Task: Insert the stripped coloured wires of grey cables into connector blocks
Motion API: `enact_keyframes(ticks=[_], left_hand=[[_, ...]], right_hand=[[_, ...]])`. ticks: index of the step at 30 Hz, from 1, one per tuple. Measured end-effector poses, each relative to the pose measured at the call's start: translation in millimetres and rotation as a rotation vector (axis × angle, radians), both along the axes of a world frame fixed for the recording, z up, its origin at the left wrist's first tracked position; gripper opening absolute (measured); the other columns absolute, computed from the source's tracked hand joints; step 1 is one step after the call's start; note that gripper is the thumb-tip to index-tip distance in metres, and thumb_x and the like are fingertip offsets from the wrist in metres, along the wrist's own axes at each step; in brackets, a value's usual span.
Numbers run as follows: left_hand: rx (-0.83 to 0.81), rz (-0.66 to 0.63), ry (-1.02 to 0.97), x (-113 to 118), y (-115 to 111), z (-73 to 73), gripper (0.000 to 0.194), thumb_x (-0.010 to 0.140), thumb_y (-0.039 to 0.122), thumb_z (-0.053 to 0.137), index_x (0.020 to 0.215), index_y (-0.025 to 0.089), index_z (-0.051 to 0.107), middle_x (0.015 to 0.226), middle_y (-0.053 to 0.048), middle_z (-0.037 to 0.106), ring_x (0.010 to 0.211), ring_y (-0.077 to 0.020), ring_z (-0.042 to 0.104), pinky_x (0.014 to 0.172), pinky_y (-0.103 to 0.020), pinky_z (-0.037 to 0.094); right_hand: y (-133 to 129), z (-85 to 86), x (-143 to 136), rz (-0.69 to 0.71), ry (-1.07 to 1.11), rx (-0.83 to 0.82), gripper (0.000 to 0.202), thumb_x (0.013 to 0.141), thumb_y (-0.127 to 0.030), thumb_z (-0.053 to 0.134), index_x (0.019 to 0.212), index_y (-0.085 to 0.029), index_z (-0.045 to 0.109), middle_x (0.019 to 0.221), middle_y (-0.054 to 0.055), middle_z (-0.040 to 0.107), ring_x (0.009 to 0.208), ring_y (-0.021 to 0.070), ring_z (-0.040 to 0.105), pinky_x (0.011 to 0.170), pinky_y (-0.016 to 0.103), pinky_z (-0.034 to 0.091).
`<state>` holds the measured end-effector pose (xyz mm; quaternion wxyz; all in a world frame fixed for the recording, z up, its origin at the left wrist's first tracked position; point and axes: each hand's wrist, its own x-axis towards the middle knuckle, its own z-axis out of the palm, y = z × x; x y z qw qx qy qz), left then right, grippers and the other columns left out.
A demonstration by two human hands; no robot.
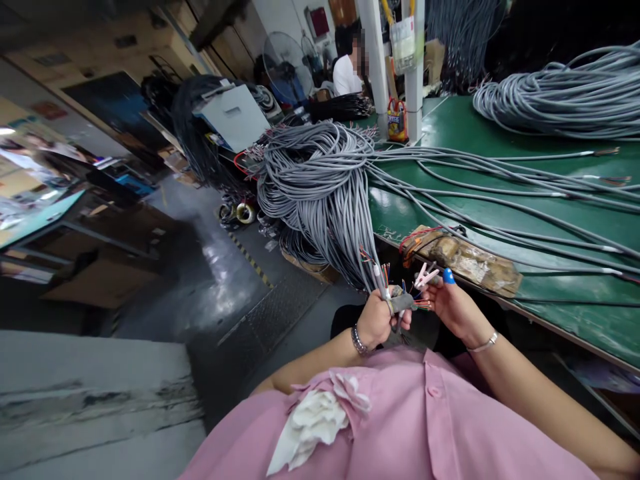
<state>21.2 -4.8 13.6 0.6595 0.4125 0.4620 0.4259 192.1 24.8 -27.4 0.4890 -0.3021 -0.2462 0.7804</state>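
Several thin coloured wires [425, 303] fan out from the stripped end of a grey cable [387, 297], held just off the near edge of the green workbench [450, 123], above the person's lap. Left hand [377, 320] is curled into a fist around that cable end, fingers wrapped tight. Right hand [453, 303] pinches a small pale tool [425, 275] at the wire tips, a blue cap [449, 275] on one fingertip; whether the tool bites a wire cannot be told. Behind the hands, a thick hanging bundle of grey cables [320, 193] droops off the bench edge, its strands running on across the green top. Brown taped block [463, 259] sits on the bench edge, just beside the right hand. Second coil of grey cable [560, 100] lies at the far right. Another person in a white shirt [346, 73] sits well beyond.
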Motion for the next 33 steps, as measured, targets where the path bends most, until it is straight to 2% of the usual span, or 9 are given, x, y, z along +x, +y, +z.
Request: enact_keyframes(ticks=[4,7,12,17,20,22,24,27,33], left_hand=[[-0.02,-0.042,-0.036,5,7,1.3,0.033,0.068,0.042,0.07,0.062,0.015,0.052,0.046,0.0,0.057,0.036,-0.0078,0.048,0.037,-0.019,0.031],[-0.036,-0.037,-0.001,9,9,0.6,0.035,0.067,0.045,0.07,0.063,0.015,0.053,0.047,0.0,0.056,0.036,-0.0075,0.048,0.036,-0.018,0.03],[-0.058,-0.038,0.066,12,9,-1.4,0.039,0.068,0.049,0.069,0.062,0.014,0.053,0.047,0.0,0.057,0.035,-0.0076,0.048,0.034,-0.018,0.027],[-0.04,-0.025,0.051,8,4,1.1,0.04,0.068,0.049,0.07,0.058,0.014,0.051,0.046,-0.001,0.056,0.034,-0.0083,0.049,0.034,-0.018,0.025],[-0.022,-0.028,0.064,5,-2,4.4,0.04,0.069,0.049,0.069,0.058,0.014,0.053,0.047,-0.001,0.057,0.035,-0.0083,0.05,0.035,-0.019,0.025],[-0.001,-0.007,0.065,4,-7,6.1,0.041,0.07,0.05,0.069,0.058,0.013,0.054,0.048,-0.002,0.057,0.036,-0.0088,0.051,0.036,-0.019,0.027],[0.021,0.035,0.05,4,-10,7.0,0.04,0.07,0.048,0.069,0.058,0.013,0.054,0.048,-0.002,0.058,0.038,-0.0095,0.052,0.037,-0.019,0.028],[0.029,0.101,0.012,7,-10,7.1,0.036,0.07,0.044,0.069,0.059,0.015,0.052,0.049,-0.002,0.059,0.038,-0.0101,0.053,0.037,-0.02,0.029],[-0.001,0.175,-0.001,13,-6,5.0,0.035,0.071,0.044,0.068,0.061,0.015,0.051,0.05,-0.001,0.059,0.039,-0.0092,0.053,0.036,-0.019,0.025]], right_hand=[[11,7.5,-8,-0.035,-0.028,0.038,0.04,0.08,-0.057,0.06,0.084,-0.018,0.069,0.078,0.004,0.065,0.064,0.0141,0.056,0.059,0.026,0.046],[12,14.2,-15,-0.125,-0.035,0.056,0.041,0.079,-0.058,0.061,0.083,-0.018,0.069,0.072,0.004,0.064,0.062,0.0148,0.055,0.057,0.027,0.044],[11,12.2,-20,-0.218,-0.036,0.066,0.038,0.073,-0.056,0.068,0.077,-0.018,0.069,0.069,0.002,0.063,0.061,0.0133,0.053,0.058,0.026,0.043],[9,5.7,-14,-0.124,0.019,-0.02,0.045,0.076,-0.063,0.06,0.08,-0.019,0.067,0.075,0.004,0.065,0.063,0.0145,0.054,0.057,0.027,0.045],[7,7.9,-10,-0.033,0.074,-0.032,0.049,0.078,-0.067,0.054,0.082,-0.019,0.066,0.076,0.005,0.064,0.064,0.0144,0.055,0.058,0.026,0.046],[5,11.9,-9,0.006,0.079,-0.016,0.046,0.079,-0.064,0.055,0.083,-0.02,0.067,0.076,0.004,0.064,0.063,0.0139,0.055,0.058,0.026,0.046],[4,16.2,-10,0.01,0.054,0.008,0.035,0.08,-0.055,0.061,0.083,-0.02,0.066,0.075,0.003,0.063,0.062,0.013,0.054,0.057,0.026,0.045],[2,19.9,-13,-0.048,-0.026,0.06,0.025,0.08,-0.044,0.066,0.08,-0.019,0.066,0.07,0.001,0.062,0.059,0.0117,0.052,0.058,0.026,0.044],[-1,11.7,-16,-0.196,-0.144,0.139,0.036,0.084,-0.054,0.057,0.077,-0.019,0.067,0.071,0.003,0.063,0.061,0.0135,0.052,0.061,0.029,0.043]])
